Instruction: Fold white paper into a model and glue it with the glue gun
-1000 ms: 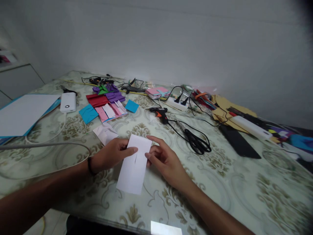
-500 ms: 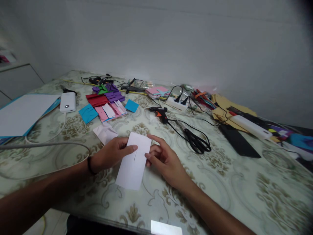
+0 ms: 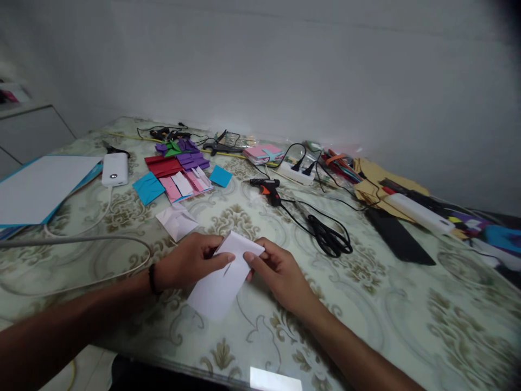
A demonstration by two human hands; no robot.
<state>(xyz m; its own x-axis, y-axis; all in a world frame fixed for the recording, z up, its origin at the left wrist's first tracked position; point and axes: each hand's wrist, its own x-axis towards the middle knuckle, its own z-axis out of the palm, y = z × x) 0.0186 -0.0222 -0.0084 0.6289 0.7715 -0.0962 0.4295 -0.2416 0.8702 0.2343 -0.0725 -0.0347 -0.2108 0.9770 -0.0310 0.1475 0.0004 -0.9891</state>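
Note:
A white sheet of paper point(image 3: 215, 290), with a short slit or crease line near its middle, is held up over the table between both hands. My left hand point(image 3: 199, 258) pinches its left edge, thumb on top and fingers behind. On the upper right corner, my right hand point(image 3: 277, 269) pinches the paper with the thumb in front and the fingers underneath. A folded white paper piece point(image 3: 177, 221) lies just beyond my left hand. Past it rest pink folded papers point(image 3: 173, 190), a red one point(image 3: 163, 165), purple ones point(image 3: 191, 158) and blue squares point(image 3: 148, 189).
A glue gun point(image 3: 266, 190) with a coiled black cord lies right of centre. Behind it is a power strip point(image 3: 297, 174). A white power bank point(image 3: 115, 169) with a cable and a stack of sheets point(image 3: 44, 187) are at left. A black phone-like slab point(image 3: 399, 236) lies at right.
The paper's far end has tilted and turned to the right. My right hand has closed from a loose hold at the edge to a pinch on the upper corner.

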